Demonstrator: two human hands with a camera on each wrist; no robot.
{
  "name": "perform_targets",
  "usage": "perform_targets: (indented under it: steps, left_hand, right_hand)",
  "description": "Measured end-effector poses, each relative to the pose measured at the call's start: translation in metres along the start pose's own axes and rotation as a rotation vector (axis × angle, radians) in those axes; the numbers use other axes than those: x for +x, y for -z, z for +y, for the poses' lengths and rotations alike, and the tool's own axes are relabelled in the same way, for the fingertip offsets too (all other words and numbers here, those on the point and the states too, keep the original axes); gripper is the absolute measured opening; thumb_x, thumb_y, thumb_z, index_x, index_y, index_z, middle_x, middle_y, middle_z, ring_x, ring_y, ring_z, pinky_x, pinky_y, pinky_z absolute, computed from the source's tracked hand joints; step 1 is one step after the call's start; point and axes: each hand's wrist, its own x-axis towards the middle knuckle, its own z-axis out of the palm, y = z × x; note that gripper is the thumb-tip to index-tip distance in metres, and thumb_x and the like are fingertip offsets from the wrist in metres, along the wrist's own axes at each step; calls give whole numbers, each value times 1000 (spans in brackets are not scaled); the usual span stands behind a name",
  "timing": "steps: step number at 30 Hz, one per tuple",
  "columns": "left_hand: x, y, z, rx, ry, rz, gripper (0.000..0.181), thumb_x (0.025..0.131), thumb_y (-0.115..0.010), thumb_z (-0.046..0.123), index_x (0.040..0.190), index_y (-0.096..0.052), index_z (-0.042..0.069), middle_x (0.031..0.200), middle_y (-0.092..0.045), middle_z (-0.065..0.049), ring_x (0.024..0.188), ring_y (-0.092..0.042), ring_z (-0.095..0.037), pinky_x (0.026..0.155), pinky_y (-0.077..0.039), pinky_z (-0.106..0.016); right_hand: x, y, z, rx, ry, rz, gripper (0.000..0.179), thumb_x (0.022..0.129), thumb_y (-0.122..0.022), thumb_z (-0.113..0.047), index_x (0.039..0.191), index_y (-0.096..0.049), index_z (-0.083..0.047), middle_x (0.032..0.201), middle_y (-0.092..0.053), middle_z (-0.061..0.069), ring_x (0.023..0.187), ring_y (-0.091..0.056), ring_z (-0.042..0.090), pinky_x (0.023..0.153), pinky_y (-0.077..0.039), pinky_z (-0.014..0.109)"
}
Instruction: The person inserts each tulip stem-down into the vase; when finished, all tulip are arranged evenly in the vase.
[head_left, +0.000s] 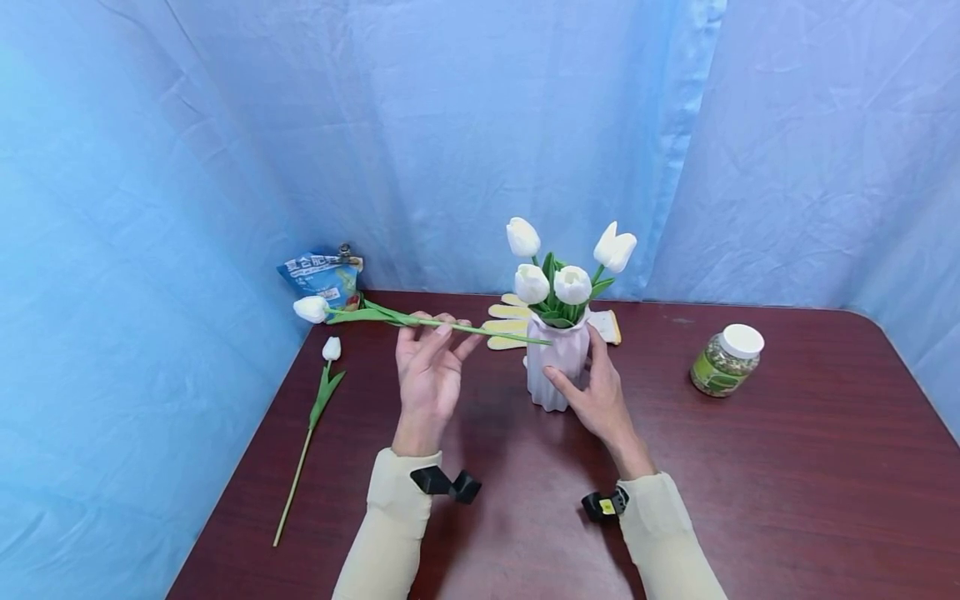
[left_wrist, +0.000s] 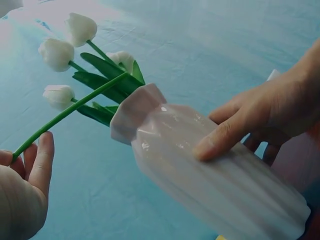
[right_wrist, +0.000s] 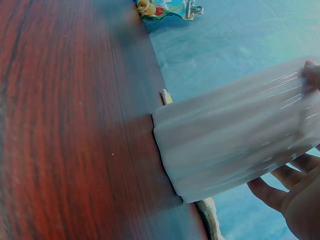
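A white tulip (head_left: 311,309) with a long green stem lies nearly level in my left hand (head_left: 431,367), pinched between thumb and fingers. Its bloom points left, and the stem's cut end crosses in front of the vase's neck in the head view. My right hand (head_left: 600,400) grips the pale ribbed vase (head_left: 546,375) from the right side, thumb at the front and fingers behind. The vase (left_wrist: 190,150) stands upright on the table and holds several white tulips (head_left: 573,285) with green leaves.
Another white tulip (head_left: 324,392) lies on the dark red table (head_left: 787,483) at the left. A blue bag (head_left: 322,279) with a clip stands at the back left. Yellow-white gloves (head_left: 508,323) lie behind the vase; a white-lidded jar (head_left: 726,362) stands right.
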Motion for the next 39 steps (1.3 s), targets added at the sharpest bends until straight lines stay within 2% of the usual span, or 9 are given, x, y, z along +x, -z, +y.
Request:
perform_targets:
  steps: [4, 10, 21, 25, 33, 39]
  left_hand:
    - [4, -6, -8, 5, 0, -3, 29, 95, -42, -16, 103, -50, 12, 91, -63, -7, 86, -71, -23, 78, -64, -41]
    - [10, -11, -16, 1, -13, 26, 30, 95, -43, -17, 101, -50, 12, 90, -63, -7, 83, -70, -22, 77, -64, -41]
    - [17, -14, -26, 72, -101, 29, 29, 94, -49, -17, 104, -46, 10, 93, -61, -6, 82, -69, -20, 75, -65, -41]
    - [20, -17, -28, 130, -153, 7, 29, 93, -51, -16, 104, -46, 11, 93, -62, -6, 82, -71, -20, 75, -65, -40]
    - [21, -28, -33, 304, -287, -68, 27, 92, -54, -16, 103, -47, 8, 92, -65, -5, 83, -73, -19, 75, -65, -41]
    - [17, -37, -39, 443, -334, -69, 22, 91, -58, -12, 103, -48, 4, 92, -64, -3, 86, -72, -16, 76, -64, -42]
  right_hand:
    - [0, 0, 0, 7, 0, -6, 88, 89, -75, -30, 158, -22, -17, 149, -48, 17, 130, -55, 34, 104, -50, 55]
    - [0, 0, 0, 18, 2, -6, 88, 89, -75, -31, 158, -23, -17, 148, -48, 17, 129, -55, 34, 103, -50, 54]
    - [0, 0, 0, 7, -3, -3, 89, 89, -76, -29, 158, -22, -17, 148, -48, 18, 128, -57, 35, 102, -50, 54]
    - [0, 0, 0, 7, -8, -6, 90, 89, -76, -29, 158, -21, -17, 149, -48, 18, 129, -56, 35, 103, -50, 55]
    - [0, 1, 0, 6, -12, -11, 89, 89, -75, -31, 158, -21, -18, 150, -47, 17, 129, -56, 35, 103, -50, 55]
    - [0, 1, -1, 13, -19, -15, 88, 89, -75, -31, 158, -22, -18, 150, -47, 17, 129, -56, 36, 103, -50, 56]
